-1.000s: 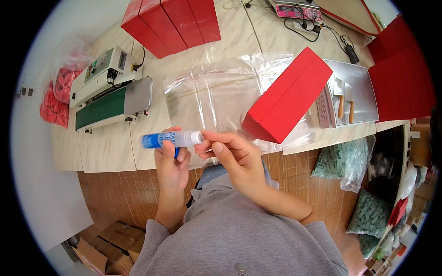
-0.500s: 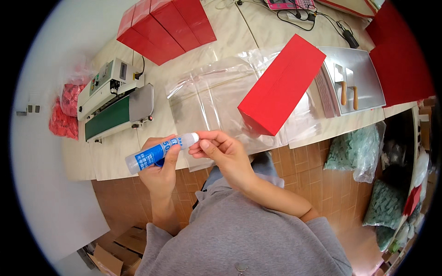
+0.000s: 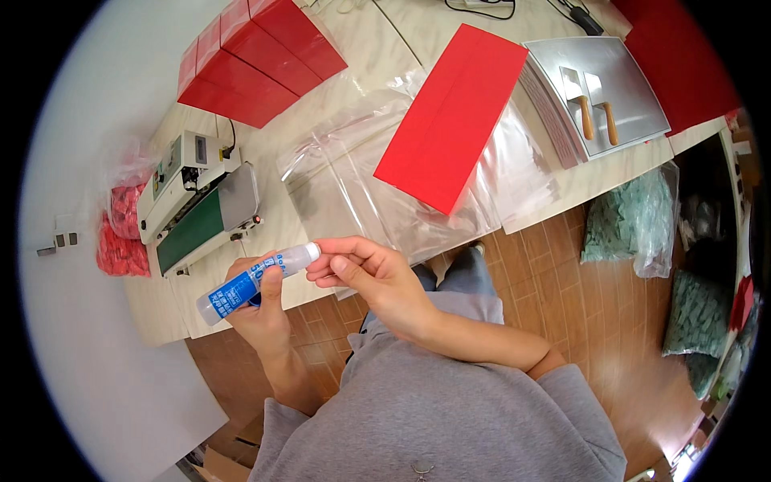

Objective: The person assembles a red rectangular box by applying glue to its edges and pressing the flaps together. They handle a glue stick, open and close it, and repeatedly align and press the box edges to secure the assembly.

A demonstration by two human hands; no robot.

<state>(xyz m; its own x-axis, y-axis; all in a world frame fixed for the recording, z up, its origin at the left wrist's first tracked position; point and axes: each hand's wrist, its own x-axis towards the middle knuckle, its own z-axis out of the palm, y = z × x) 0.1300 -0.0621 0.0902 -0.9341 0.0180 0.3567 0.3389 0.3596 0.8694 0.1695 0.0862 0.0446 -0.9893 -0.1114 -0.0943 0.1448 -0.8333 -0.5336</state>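
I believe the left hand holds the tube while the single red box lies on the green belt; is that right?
No: the head view shows the single red box on clear plastic, not the green belt. The left hand holds the tube.

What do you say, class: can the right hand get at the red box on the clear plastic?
Probably yes: only clear plastic seems to lie between the right hand and the red box, though that hand is at a bottle's white tip and may have to leave it first.
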